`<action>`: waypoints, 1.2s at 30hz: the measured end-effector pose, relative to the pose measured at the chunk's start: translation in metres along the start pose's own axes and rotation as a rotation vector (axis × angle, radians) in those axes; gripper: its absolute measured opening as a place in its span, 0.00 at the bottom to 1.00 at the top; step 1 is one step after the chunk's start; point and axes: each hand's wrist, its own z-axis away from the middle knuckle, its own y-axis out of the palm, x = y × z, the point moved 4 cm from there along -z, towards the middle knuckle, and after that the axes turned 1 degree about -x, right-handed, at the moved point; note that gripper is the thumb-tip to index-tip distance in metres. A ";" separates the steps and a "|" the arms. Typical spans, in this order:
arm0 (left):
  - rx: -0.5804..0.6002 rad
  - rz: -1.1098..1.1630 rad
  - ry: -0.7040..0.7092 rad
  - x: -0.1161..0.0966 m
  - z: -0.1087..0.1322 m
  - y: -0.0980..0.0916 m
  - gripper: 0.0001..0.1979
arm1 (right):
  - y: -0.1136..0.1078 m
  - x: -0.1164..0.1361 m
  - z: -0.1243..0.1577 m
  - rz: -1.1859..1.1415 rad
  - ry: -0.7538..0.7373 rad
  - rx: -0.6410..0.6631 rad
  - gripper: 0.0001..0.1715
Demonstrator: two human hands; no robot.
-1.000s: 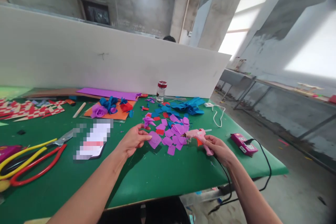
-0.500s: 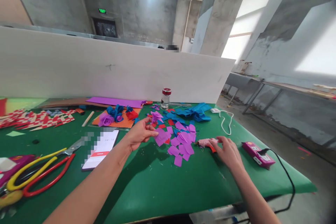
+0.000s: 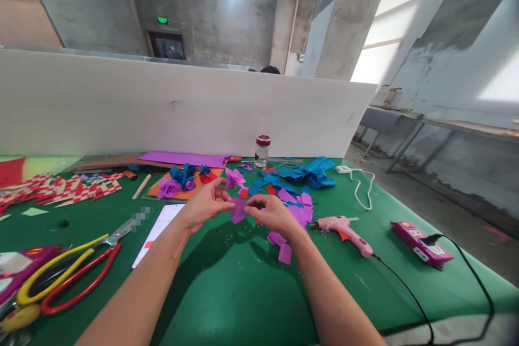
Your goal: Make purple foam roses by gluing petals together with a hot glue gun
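Both hands are raised over the green table, pinching a purple paper petal (image 3: 238, 211) between them. My left hand (image 3: 205, 203) grips its left edge with thumb and finger. A partly formed purple paper flower (image 3: 234, 177) shows just above those fingers and appears to be in the same hand; its stem is hard to make out. My right hand (image 3: 272, 213) has its fingertips closed on the petal's right edge. Loose purple petals (image 3: 300, 211) lie beneath and beyond the right hand. To its right, a pink glue gun (image 3: 344, 230) rests on the table.
Large scissors (image 3: 101, 243) and a phone (image 3: 156, 235) lie to the left. Finished paper flowers (image 3: 178, 179) sit on orange paper. A red-capped jar (image 3: 262, 152) stands near the white partition (image 3: 203, 108). Blue paper (image 3: 312, 173) lies behind. A purple power strip (image 3: 421, 243) is at right.
My right hand has let go of the glue gun, now lying on the table, and moved left to the petal. My left hand has shifted slightly left with petal and flower.
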 end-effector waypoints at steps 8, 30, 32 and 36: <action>-0.009 0.058 -0.037 0.009 -0.003 0.003 0.31 | -0.003 -0.005 0.001 -0.080 0.013 -0.013 0.11; -0.198 0.376 0.070 0.007 0.009 -0.006 0.14 | -0.001 -0.029 -0.007 -0.653 0.092 -0.472 0.14; -0.233 0.419 0.112 0.009 0.008 -0.004 0.13 | 0.002 -0.026 -0.005 -0.671 0.089 -0.490 0.15; -0.348 0.365 0.244 0.008 0.006 0.000 0.11 | 0.004 -0.024 -0.003 -0.682 0.084 -0.570 0.16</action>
